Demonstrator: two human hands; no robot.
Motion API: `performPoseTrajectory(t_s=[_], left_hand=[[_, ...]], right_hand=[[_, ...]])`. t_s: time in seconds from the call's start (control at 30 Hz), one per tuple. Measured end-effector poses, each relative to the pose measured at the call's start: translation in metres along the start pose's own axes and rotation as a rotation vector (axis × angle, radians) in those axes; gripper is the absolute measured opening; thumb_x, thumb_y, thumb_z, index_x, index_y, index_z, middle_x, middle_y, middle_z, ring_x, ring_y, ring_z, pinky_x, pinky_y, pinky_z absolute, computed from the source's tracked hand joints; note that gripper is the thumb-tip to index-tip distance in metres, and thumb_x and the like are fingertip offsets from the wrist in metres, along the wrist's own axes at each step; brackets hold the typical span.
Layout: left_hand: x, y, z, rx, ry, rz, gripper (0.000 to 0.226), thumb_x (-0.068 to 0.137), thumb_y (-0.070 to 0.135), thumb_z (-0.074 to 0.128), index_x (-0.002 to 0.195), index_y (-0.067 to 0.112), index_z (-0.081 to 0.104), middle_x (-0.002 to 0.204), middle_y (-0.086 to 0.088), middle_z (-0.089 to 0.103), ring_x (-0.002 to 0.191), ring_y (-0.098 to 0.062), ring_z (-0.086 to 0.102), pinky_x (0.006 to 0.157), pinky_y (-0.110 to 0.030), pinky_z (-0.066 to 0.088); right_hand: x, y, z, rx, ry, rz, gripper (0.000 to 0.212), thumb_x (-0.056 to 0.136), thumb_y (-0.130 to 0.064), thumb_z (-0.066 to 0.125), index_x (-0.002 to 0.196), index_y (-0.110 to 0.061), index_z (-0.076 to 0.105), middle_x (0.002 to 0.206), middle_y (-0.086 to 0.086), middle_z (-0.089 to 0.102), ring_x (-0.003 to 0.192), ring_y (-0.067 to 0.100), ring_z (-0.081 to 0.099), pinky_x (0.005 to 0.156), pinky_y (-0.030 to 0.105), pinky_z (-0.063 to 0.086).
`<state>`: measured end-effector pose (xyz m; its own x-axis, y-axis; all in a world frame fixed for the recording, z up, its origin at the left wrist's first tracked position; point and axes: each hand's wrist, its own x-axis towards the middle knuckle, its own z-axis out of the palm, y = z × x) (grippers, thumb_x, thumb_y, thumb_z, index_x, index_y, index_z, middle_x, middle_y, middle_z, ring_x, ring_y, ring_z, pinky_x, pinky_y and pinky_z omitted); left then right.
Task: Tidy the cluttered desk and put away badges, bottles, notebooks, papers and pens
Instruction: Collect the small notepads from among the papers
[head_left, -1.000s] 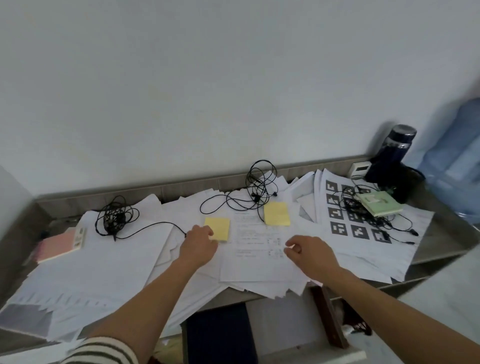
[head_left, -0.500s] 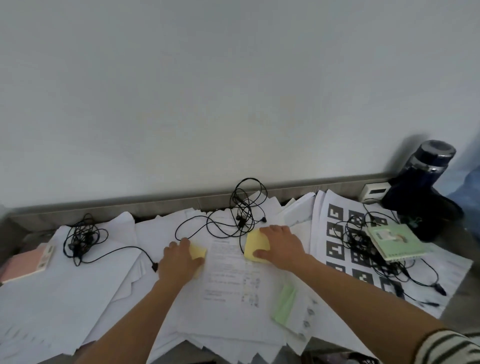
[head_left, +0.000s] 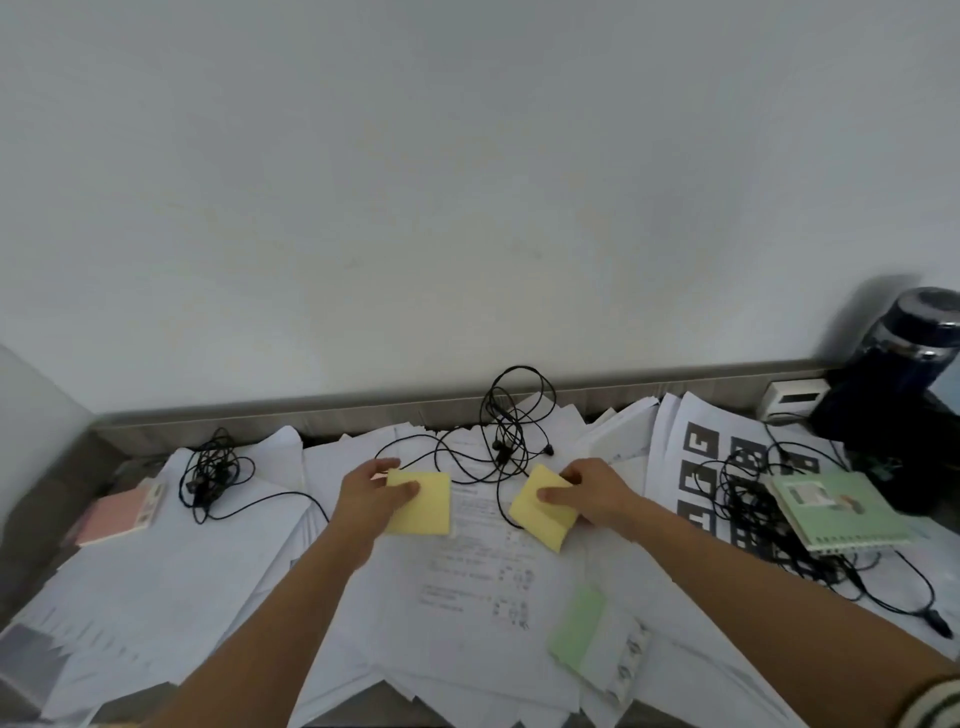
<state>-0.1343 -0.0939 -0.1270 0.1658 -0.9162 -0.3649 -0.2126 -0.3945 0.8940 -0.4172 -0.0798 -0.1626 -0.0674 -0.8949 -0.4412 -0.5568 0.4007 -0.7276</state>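
A printed sheet (head_left: 480, 571) lies at the middle of a desk covered in loose papers. At its far left corner the left hand (head_left: 371, 493) pinches a yellow sticky-note pad (head_left: 423, 503); at its far right corner the right hand (head_left: 595, 491) grips a second yellow pad (head_left: 543, 514), tilted. Beyond the sheet lies a tangled black earphone cable (head_left: 511, 431). Right of it rests a green spiral notebook (head_left: 836, 509), with a dark bottle (head_left: 904, 384) behind.

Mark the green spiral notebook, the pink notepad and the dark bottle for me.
green spiral notebook (head_left: 831, 506): head view, middle of its cover.
pink notepad (head_left: 111, 516): head view, middle of its pink top.
dark bottle (head_left: 906, 358): head view, upper body below the lid.
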Motion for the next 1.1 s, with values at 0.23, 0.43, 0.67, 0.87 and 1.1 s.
performPoseTrajectory(t_s=[0.23,0.43,0.67,0.87,1.1], left_hand=[[-0.029,-0.027,0.013,-0.267,-0.203,-0.292,0.025,0.088,0.0,0.064,0.112,-0.005,0.059,0.11,-0.023,0.065,0.096,-0.037,0.062,0.08,-0.047,0.054],[-0.045,-0.063,0.025,-0.279,-0.218,-0.325,0.027,0.095,-0.005,0.048,0.12,0.0,0.055,0.114,-0.022,0.057,0.091,-0.032,0.058,0.069,-0.041,0.053],[-0.048,-0.077,0.019,-0.356,-0.245,-0.298,0.027,0.095,-0.003,0.048,0.12,0.004,0.056,0.115,-0.019,0.057,0.092,-0.03,0.058,0.069,-0.04,0.053],[-0.048,-0.081,0.018,-0.383,-0.242,-0.302,0.026,0.095,-0.003,0.05,0.118,0.005,0.057,0.115,-0.018,0.059,0.094,-0.029,0.059,0.069,-0.039,0.053],[-0.047,-0.081,0.018,-0.389,-0.239,-0.307,0.028,0.094,-0.002,0.051,0.121,0.003,0.057,0.119,-0.019,0.059,0.097,-0.03,0.059,0.069,-0.039,0.053]], right_hand=[[-0.032,-0.002,-0.01,0.482,-0.067,0.106,0.02,0.092,-0.012,0.064,0.111,-0.006,0.062,0.098,0.013,0.067,0.082,0.025,0.066,0.071,0.036,0.058],[-0.065,0.0,-0.015,0.771,-0.151,0.122,0.036,0.095,-0.003,0.05,0.122,-0.024,0.06,0.103,0.014,0.063,0.07,0.022,0.066,0.06,0.032,0.053],[-0.08,0.027,0.006,0.651,-0.259,0.182,0.075,0.079,0.012,0.065,0.143,-0.019,0.042,0.116,0.015,0.056,0.085,0.029,0.058,0.065,0.032,0.055],[-0.086,0.019,0.024,0.29,-0.11,0.067,0.098,0.07,0.002,0.081,0.15,-0.026,0.031,0.13,0.005,0.038,0.079,0.022,0.056,0.056,0.025,0.051],[-0.079,0.023,0.025,0.282,-0.011,0.056,0.071,0.085,-0.002,0.069,0.147,-0.02,0.04,0.126,0.006,0.046,0.066,0.017,0.054,0.057,0.022,0.05]])
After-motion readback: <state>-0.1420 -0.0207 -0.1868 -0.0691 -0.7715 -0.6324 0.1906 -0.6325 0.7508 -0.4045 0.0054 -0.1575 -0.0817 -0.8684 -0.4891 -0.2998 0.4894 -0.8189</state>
